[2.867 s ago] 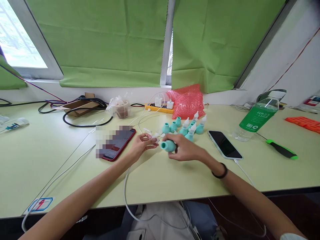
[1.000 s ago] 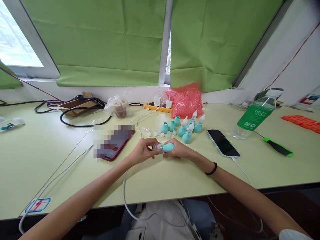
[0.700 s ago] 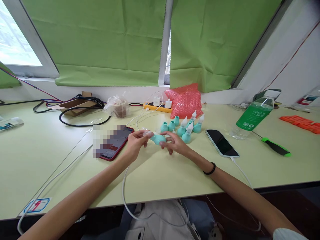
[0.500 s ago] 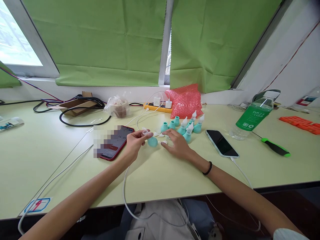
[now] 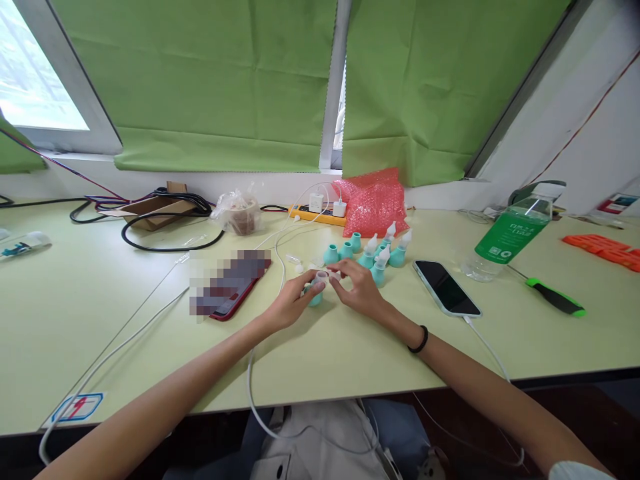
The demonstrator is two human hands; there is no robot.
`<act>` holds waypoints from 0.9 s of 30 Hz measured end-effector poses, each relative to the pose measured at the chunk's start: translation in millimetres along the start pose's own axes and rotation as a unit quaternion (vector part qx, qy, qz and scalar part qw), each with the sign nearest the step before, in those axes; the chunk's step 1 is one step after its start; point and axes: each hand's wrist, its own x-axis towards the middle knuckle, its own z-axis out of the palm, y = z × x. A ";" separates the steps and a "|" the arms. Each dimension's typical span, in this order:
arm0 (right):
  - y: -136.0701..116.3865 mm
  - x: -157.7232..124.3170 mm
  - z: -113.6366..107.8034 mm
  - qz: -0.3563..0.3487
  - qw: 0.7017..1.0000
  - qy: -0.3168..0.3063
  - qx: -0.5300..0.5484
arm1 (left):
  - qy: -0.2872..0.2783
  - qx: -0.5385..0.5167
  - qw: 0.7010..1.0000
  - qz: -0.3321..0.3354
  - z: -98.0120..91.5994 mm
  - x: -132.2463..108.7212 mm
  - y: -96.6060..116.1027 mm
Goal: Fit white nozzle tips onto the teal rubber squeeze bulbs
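Observation:
My left hand (image 5: 293,301) is closed round a teal squeeze bulb (image 5: 315,300) with a clear collar (image 5: 321,275) on top, held just above the table. Close on its right, my right hand (image 5: 360,287) pinches a small whitish piece (image 5: 334,274) beside the collar; fingers partly cover it. Behind my right hand stand several teal bulbs with clear pointed nozzles (image 5: 383,257). Open-necked teal bulbs (image 5: 331,253) without nozzles stand to their left. Small clear and white parts (image 5: 299,268) lie beyond my left fingers.
A red-cased phone (image 5: 235,300) lies left, a charging phone (image 5: 447,288) right. Farther right are a water bottle (image 5: 513,233), a screwdriver (image 5: 555,297) and orange pieces (image 5: 600,250). Pink bubble wrap (image 5: 375,203) and a power strip (image 5: 317,214) lie at the back. A white cable (image 5: 250,380) crosses the front edge.
My left hand has moved right with the bulb, and its collar now sits upright between my hands. My right hand has closed from spread fingers to a pinch near the collar.

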 end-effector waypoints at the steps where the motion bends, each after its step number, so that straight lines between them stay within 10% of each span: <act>1: -2.5 1.3 -2.4 0.026 0.998 0.029 0.056 | 0.000 0.030 1.000 0.003 0.2 -0.8 0.9; 8: -14.6 9.9 -14.6 0.188 0.889 0.075 0.412 | -0.025 0.119 0.992 0.020 -0.8 -3.4 4.7; 27: 2.0 7.1 -4.3 0.316 0.826 -0.033 0.465 | 0.037 0.162 0.986 0.002 -2.0 -2.1 -0.3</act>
